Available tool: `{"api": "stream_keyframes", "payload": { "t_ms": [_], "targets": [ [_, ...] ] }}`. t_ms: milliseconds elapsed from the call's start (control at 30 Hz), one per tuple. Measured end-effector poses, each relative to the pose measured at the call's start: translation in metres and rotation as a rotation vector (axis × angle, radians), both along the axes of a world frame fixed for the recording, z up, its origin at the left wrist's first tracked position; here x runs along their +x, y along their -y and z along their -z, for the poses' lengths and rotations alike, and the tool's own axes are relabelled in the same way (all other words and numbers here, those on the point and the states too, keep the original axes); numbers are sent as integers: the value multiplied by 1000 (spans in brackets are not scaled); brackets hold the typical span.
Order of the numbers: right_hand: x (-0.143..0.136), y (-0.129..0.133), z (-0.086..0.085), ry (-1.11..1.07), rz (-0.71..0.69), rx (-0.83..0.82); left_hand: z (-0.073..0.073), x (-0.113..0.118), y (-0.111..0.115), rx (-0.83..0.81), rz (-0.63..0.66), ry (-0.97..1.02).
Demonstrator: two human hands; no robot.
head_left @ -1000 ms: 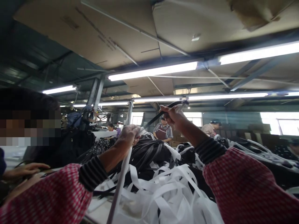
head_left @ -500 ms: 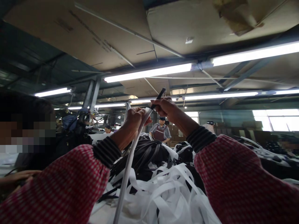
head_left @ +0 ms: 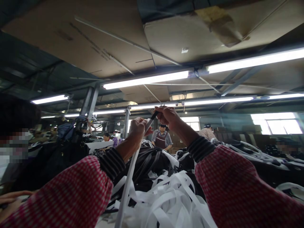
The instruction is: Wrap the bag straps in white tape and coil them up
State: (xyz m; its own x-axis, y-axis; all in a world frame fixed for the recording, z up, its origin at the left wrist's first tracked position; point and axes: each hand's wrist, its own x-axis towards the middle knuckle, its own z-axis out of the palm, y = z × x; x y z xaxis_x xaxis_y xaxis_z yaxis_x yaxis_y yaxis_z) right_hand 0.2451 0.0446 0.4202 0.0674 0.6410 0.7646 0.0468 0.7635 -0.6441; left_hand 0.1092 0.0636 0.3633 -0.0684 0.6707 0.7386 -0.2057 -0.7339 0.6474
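Both of my hands are raised in front of me near the middle of the view. My left hand (head_left: 138, 129) is closed around a long white strip (head_left: 129, 179), which hangs down toward the bottom edge. From the upper end of that strip a short black piece (head_left: 155, 115) sticks out. My right hand (head_left: 168, 116) pinches the black piece near its top, slightly higher than my left hand. Below them lies a heap of loose white strips (head_left: 175, 199), with black straps (head_left: 147, 158) bundled behind it.
A person in a dark apron (head_left: 162, 139) stands beyond the heap. At the left edge are another person's head (head_left: 19, 117) and hand (head_left: 14, 201). Black material with white strips (head_left: 258, 155) lies at right. Lit tubes (head_left: 149, 79) hang overhead.
My right hand has come down a little, and less of the black piece shows above it. The view has shifted slightly to the right. The person's hand at the left edge has moved lower.
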Motion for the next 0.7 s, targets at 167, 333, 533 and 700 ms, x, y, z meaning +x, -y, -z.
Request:
{"api": "stream_keyframes", "payload": {
  "t_ms": [167,333,533,700],
  "targets": [
    [-6,-1,4,33,-15,15,-14,12,5,14,92,45],
    [-1,-6,13,44,7,18,-8,14,12,6,206,32],
    [9,-6,19,30,12,25,2,8,22,-27,313,-43],
    [13,-12,39,8,-133,25,0,13,22,-20,296,9]
  ]
}}
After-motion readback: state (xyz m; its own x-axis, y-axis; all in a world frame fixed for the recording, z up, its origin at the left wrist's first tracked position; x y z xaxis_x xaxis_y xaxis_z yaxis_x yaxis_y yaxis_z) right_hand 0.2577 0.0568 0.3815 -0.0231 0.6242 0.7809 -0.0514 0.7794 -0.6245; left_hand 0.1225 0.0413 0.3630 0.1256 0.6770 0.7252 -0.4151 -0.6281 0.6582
